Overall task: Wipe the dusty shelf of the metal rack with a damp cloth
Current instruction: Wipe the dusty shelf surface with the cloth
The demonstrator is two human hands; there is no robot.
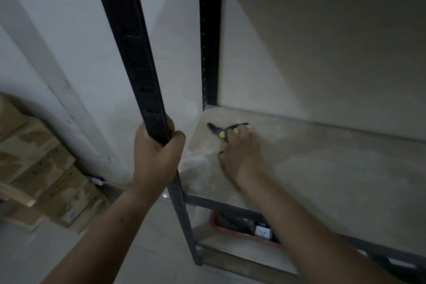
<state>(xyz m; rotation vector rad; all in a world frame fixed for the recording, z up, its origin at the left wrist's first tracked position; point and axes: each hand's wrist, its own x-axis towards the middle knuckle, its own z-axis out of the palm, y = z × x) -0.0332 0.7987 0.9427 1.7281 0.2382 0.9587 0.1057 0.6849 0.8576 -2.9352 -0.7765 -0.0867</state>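
The left hand [159, 145] is closed tight around the black front post [131, 53] of the metal rack, with the thumb on one side and the fingers wrapped on the other. I judge this grip is for support, so that the body stays steady while the other arm reaches deep into the rack.

The right hand [242, 157] is stretched over the dusty shelf [322, 168], toward its back left corner, near the rear post [209, 41]. It lies on top of a black and yellow hand tool [221, 130] that rests on the shelf. The black pointed end of the tool sticks out past the fingers, toward the corner. The fingers are bent down over the yellow handles, and because this part is blurred I can say only that they seem to grip the handles. The reason is probably to take the tool off the board, since it lies in the way of wiping.

The shelf is directly under the right hand and forearm, and just beside the left hand, which holds the post at about the height of the board. Its surface is pale and shows grey dust with some lighter marks near the front left edge. No cloth is in view, and neither hand holds one, so I judge the wiping is not yet started
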